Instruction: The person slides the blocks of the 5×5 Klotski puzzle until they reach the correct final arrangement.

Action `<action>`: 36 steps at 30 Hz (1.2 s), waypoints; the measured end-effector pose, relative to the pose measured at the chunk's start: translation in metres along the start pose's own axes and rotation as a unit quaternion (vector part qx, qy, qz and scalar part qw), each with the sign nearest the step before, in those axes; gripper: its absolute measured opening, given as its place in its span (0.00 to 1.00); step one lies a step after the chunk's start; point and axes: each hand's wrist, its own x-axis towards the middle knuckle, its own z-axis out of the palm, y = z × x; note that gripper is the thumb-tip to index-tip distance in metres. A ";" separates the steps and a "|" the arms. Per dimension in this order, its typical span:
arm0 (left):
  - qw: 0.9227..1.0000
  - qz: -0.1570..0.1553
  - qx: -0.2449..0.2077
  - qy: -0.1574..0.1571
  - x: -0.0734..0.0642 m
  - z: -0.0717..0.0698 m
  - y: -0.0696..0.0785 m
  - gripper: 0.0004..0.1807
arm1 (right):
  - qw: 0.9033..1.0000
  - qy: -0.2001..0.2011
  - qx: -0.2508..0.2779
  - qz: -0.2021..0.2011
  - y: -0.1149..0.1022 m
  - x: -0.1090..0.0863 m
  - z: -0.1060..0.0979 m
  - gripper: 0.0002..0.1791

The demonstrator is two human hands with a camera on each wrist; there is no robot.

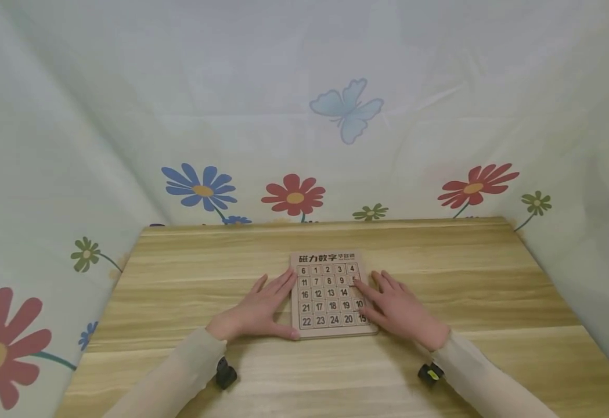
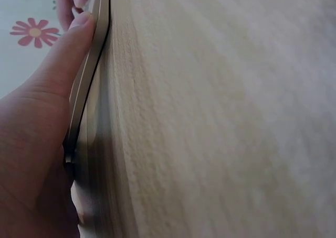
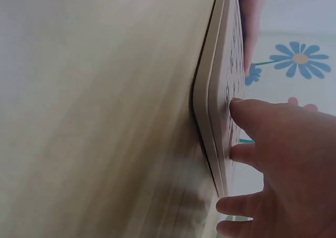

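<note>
The left hand (image 1: 259,310) lies flat on the wooden table (image 1: 179,278), fingers (image 1: 283,283) straight along the left edge of the number puzzle board (image 1: 331,294) and thumb against its near left corner; it braces the board without gripping it. In the left wrist view only the board's thin edge (image 2: 89,75) shows. The board sits mid-table, its frame holding numbered sliding tiles in rows; the tile at lower right is partly covered. The right hand (image 1: 400,310) rests on the board's right side, fingers stretched out, a fingertip (image 1: 357,282) on tile 5 (image 1: 353,279).
</note>
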 end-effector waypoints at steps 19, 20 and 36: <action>1.000 0.003 -0.018 0.010 -0.001 -0.001 0.001 0.74 | 0.999 -0.021 -0.009 -0.050 -0.001 -0.045 -0.001 0.33; 1.000 0.004 -0.018 0.010 -0.001 0.000 0.001 0.74 | 0.999 -0.021 -0.007 -0.049 -0.001 -0.045 -0.001 0.33; 1.000 -0.005 0.000 0.006 0.001 0.006 -0.002 0.76 | 0.999 -0.012 0.004 -0.043 0.006 -0.026 0.000 0.32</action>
